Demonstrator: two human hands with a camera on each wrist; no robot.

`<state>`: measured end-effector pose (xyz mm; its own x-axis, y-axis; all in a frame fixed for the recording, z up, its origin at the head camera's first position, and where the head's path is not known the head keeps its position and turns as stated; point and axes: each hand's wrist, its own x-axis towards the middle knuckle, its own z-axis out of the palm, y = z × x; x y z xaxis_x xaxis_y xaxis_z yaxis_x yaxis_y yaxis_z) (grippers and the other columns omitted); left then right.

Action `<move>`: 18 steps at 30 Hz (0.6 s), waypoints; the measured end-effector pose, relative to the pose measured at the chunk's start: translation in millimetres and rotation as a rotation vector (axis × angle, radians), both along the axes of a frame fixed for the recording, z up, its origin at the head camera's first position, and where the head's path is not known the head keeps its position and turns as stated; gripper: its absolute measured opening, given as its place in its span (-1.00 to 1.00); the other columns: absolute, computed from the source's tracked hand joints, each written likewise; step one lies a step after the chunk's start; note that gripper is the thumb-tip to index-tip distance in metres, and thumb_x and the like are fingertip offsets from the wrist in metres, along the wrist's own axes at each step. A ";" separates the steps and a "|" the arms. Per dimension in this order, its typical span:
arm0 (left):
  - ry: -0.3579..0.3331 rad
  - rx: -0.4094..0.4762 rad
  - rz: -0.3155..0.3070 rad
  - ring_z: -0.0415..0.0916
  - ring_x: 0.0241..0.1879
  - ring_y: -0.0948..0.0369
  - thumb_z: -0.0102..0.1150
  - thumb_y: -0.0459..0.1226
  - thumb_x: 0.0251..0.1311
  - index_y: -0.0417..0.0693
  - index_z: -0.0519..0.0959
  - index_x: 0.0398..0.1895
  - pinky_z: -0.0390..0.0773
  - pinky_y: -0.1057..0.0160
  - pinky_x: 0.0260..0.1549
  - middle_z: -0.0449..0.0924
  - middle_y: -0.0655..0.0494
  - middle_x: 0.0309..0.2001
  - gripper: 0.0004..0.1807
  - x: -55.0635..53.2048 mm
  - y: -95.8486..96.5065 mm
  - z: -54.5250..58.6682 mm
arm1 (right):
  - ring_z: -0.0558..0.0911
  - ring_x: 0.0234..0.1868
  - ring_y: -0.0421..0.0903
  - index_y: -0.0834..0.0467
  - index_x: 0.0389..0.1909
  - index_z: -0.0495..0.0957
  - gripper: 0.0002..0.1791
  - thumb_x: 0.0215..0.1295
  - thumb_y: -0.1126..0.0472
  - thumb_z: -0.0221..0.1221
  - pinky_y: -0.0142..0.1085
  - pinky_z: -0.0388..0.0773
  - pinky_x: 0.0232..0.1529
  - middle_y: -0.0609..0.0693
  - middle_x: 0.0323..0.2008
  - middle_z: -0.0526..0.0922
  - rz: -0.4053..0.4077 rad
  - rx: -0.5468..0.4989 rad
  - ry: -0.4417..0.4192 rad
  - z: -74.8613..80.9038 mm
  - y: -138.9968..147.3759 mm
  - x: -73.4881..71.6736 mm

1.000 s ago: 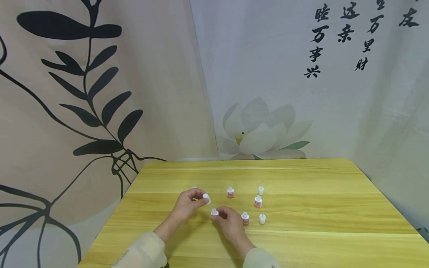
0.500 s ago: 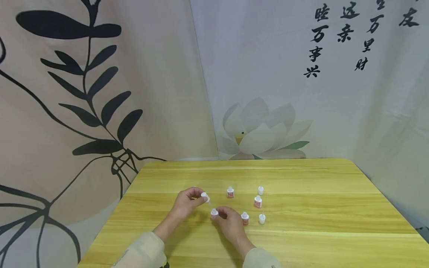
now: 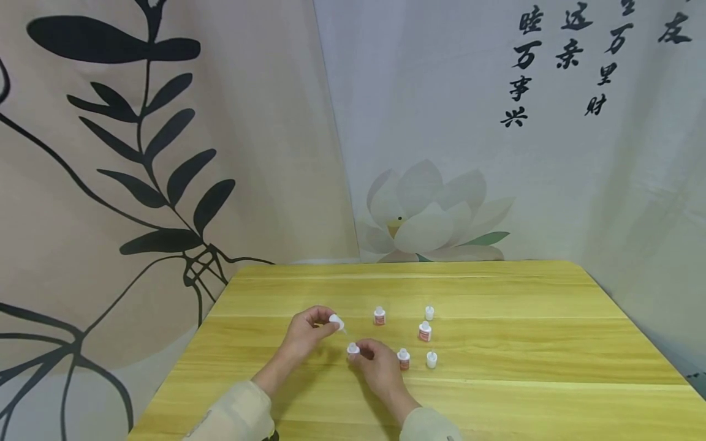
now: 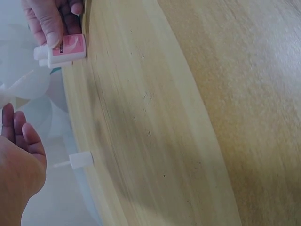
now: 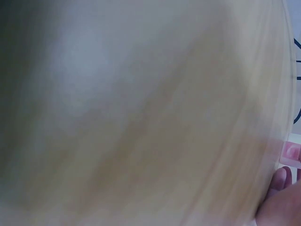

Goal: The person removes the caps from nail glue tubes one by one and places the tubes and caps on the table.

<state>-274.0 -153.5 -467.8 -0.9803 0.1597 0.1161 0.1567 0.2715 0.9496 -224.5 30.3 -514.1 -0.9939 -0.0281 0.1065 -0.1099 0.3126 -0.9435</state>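
Note:
My left hand (image 3: 309, 329) pinches a white brush cap (image 3: 336, 321) between thumb and fingers, its thin stem slanting down to the right. In the left wrist view that stem (image 4: 21, 84) is plain to see. My right hand (image 3: 380, 370) holds a small white bottle (image 3: 353, 348) upright by its side. The bottle's pink label (image 4: 70, 45) faces the left wrist camera. A small gap lies between the stem's tip and the bottle's neck. Only part of the right hand and a pink patch of label (image 5: 291, 150) enter the right wrist view.
Other small bottles stand on the wooden table (image 3: 524, 343): one behind (image 3: 379, 317), one farther right (image 3: 425, 332), and another bottle (image 3: 404, 360) beside my right hand. Two white caps stand at right, a far cap (image 3: 429, 314) and a near cap (image 3: 432, 360). Another cap (image 4: 82, 160) stands near my left hand.
My left hand has drifted slightly up and left with the brush cap, so the stem's tip is farther from the bottle's neck. The right hand and its bottle have stayed put.

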 end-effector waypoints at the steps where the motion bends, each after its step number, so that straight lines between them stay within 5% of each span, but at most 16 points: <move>1: -0.001 -0.001 -0.001 0.52 -0.22 0.11 0.35 -0.30 0.20 -0.12 0.64 -0.20 0.51 0.16 -0.20 0.65 0.08 -0.27 -0.86 -0.3 -0.2 -0.2 | 0.60 -0.14 -0.06 0.17 -0.16 0.66 -0.80 0.23 0.19 0.35 -0.07 0.55 -0.06 -0.03 -0.22 0.68 0.000 0.002 0.004 -0.2 -0.1 0.0; 8: 0.010 -0.022 -0.005 0.53 -0.18 0.11 0.33 -0.28 0.23 -0.12 0.66 -0.06 0.53 0.14 -0.17 0.66 0.10 -0.21 -0.77 -0.7 -0.6 -2.1 | 0.61 -0.14 -0.05 0.17 -0.17 0.66 -0.81 0.23 0.20 0.34 -0.05 0.55 -0.04 -0.02 -0.22 0.69 -0.002 0.002 0.004 0.1 -1.2 0.4; 18: 0.005 -0.003 -0.006 0.52 -0.20 0.12 0.35 -0.25 0.22 -0.09 0.66 -0.15 0.50 0.15 -0.18 0.65 0.09 -0.25 -0.82 1.3 -0.6 -1.5 | 0.61 -0.13 -0.05 0.16 -0.16 0.66 -0.80 0.24 0.18 0.34 -0.04 0.55 -0.03 -0.02 -0.20 0.69 0.005 0.005 0.007 0.2 -0.4 1.0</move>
<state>-272.7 -154.1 -469.3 -0.9788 0.1657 0.1205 0.1631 0.2737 0.9479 -223.6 30.0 -513.8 -0.9930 -0.0335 0.1128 -0.1176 0.3170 -0.9411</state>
